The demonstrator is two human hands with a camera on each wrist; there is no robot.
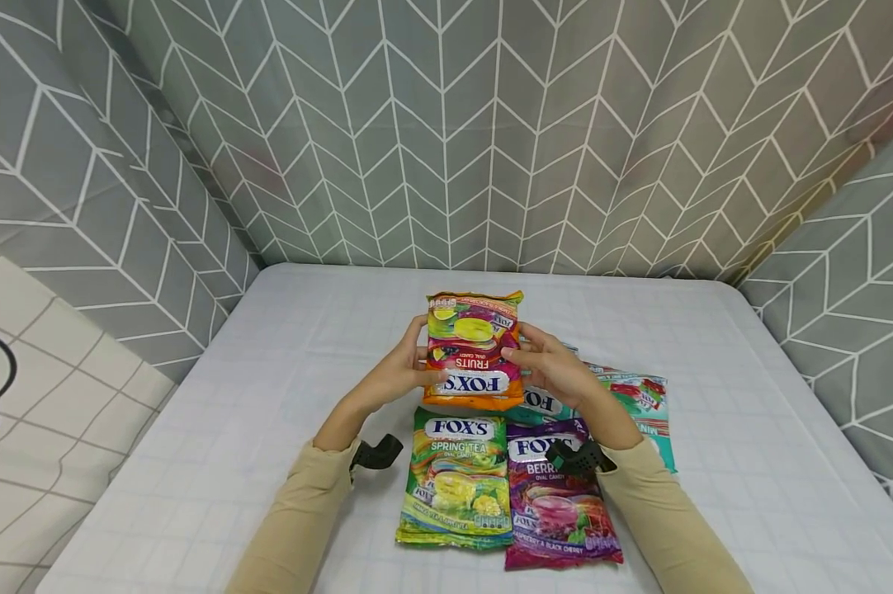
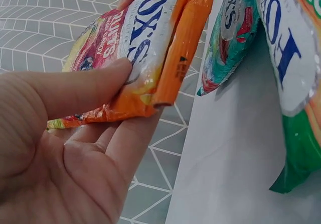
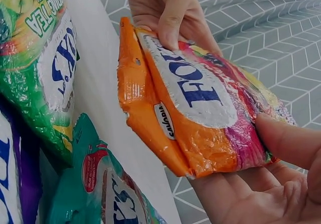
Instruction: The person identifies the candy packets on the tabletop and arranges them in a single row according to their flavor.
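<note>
An orange and magenta Fox's Fruits candy bag (image 1: 474, 351) is held between both hands, its lettering upside down in the head view. My left hand (image 1: 392, 375) grips its left edge, thumb (image 2: 95, 86) on the front and fingers beneath. On the opposite edge my right hand (image 1: 554, 363) pinches it the same way, thumb (image 3: 291, 141) on the printed face. Just below lies a green Spring Tea candy bag (image 1: 457, 487). Beside that is a purple Berries bag (image 1: 558, 511), partly covered by the right wrist's black strap. A teal candy bag (image 1: 539, 404) lies partly hidden behind the right hand.
Another teal mint candy bag (image 1: 643, 404) lies to the right, partly under the right forearm. The bags rest on a white-covered table (image 1: 328, 330). Grey chevron-patterned curtains (image 1: 446, 140) stand behind the table and along its sides.
</note>
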